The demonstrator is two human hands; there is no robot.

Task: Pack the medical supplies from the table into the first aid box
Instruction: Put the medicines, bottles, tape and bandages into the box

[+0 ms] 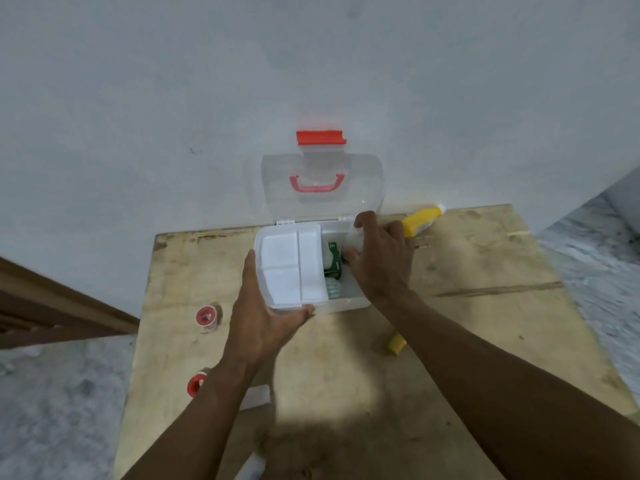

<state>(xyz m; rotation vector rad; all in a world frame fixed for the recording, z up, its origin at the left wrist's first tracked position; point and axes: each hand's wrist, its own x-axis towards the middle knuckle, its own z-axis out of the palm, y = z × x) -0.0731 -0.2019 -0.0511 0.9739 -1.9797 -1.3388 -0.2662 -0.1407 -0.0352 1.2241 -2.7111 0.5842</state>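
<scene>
Clear first aid box (349, 304) with red handle (317, 183), white tray (291, 268), yellow bottle (420, 220), plain tan table (485, 306).

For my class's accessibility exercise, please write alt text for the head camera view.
A person's right hand lowers a white bottle into an open first aid box on a wooden table while the left hand grips its white inner tray. Two red tape rolls, a yellow bottle and a small yellow item lie outside.

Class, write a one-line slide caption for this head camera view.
Left hand steadies the open first aid box while right hand lowers a white bottle inside.
</scene>
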